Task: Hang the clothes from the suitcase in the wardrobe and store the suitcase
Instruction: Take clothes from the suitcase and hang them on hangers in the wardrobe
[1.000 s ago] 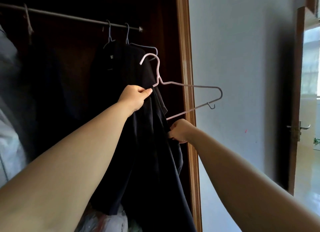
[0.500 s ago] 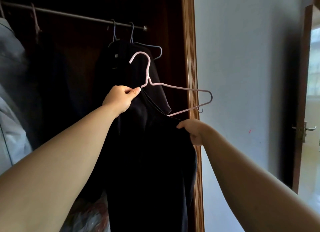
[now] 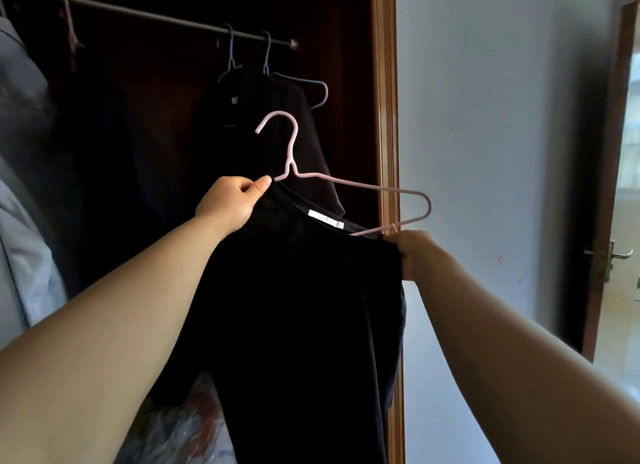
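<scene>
A black garment [image 3: 304,311] with a white neck label hangs partly on a pink wire hanger [image 3: 353,181] in front of the open wardrobe. My left hand [image 3: 230,200] pinches the hanger and the collar just below the hook. My right hand [image 3: 417,254] grips the garment's right shoulder below the hanger's right end, which sticks out bare. The wardrobe rail [image 3: 166,18] runs above, with the hanger's hook below it and off it. The suitcase is out of view.
Two hangers on the rail carry a dark garment [image 3: 263,117]. Pale shirts [image 3: 24,221] hang at the left. Plastic-wrapped items [image 3: 180,425] lie low in the wardrobe. The wooden wardrobe frame [image 3: 389,152], a grey wall and a door with a handle [image 3: 620,254] lie to the right.
My right hand has pulled the garment's right side out and up toward the hanger's right end, spreading the neckline so the white label shows. My left hand lowered the hanger slightly.
</scene>
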